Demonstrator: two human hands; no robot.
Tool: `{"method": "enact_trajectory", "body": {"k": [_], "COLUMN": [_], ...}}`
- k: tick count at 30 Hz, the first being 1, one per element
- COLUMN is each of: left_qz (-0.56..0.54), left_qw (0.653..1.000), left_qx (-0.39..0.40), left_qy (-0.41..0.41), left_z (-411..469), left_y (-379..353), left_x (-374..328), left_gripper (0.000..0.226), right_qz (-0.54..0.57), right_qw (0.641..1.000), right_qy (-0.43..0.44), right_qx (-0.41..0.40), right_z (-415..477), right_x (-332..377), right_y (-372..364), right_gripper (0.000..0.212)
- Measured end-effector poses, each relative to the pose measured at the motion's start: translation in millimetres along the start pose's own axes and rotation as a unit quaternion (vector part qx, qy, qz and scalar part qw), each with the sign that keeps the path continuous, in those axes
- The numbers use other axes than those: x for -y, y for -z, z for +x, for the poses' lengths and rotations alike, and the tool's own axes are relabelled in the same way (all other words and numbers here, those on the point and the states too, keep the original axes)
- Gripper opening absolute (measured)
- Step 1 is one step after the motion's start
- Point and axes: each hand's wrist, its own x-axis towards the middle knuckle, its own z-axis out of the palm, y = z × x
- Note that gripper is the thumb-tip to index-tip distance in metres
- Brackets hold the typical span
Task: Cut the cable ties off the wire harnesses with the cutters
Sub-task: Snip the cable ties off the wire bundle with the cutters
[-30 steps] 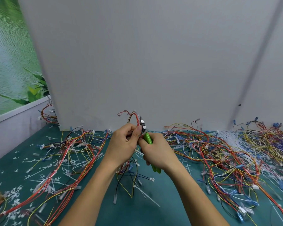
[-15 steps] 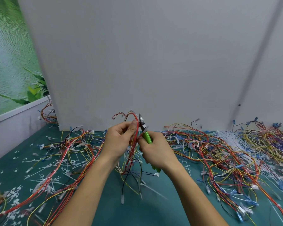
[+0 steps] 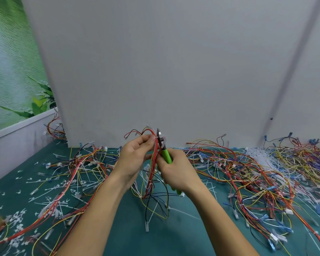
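Grey board stands upright across the back of your teal counter. On your right, the right heap of harnesses sprawls wide over the counter, red, yellow, blue and black wires tangled together, with a wad of white ties at its far edge near the board. The left heap is smaller and lies among scraps of cut tie scattered toward the near left corner.

Between the two heaps your hands meet, raised above the counter. Your left hand pinches the top of one harness between thumb and fingers. Its red bundle hangs down from that grip between both hands, and its loose ends splay onto the counter below. Your right hand is curled round the green handles of the cutters, just right of the bundle and touching it.

The cutters point up, their metal tip just beside your left fingertips, against the top of the bundle. You cannot tell whether the blades sit on a tie there; the spot is too small and blurred. Lower down, below both hands, a white tie rings the bundle.
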Motion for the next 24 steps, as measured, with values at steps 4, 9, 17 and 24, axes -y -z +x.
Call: {"method": "enact_trajectory", "body": {"k": [4,9,17,24], "left_qz": [-0.068,-0.096,-0.015,0.032], "left_qw": [0.995,0.991,0.997,0.994], "left_qx": [0.078,0.095,0.034,0.002], "left_qy": [0.007,0.005,-0.06,-0.101], "left_z": [-2.6,-5.3,-3.2,-2.2], "left_y": [-1.3,-1.0,2.8,1.6], "left_x": [1.6,2.1,0.6,-0.2], "left_gripper": [0.04,0.042,0.031,0.017], "right_qz": [0.01,0.031,0.025,-0.03], "right_qw": [1.0,0.999,0.995,0.995], "right_qy": [0.007,0.01,0.013,0.013], "right_qx": [0.012,0.04,0.094,0.096], "right_z": [-1.9,-4.2,-7.0,-5.4], "right_x": [4.3,8.5,12.4,9.2], "right_y": [0.4,3.0,12.8,17.5], "right_gripper": [0.033,0.028,0.02,0.022]}}
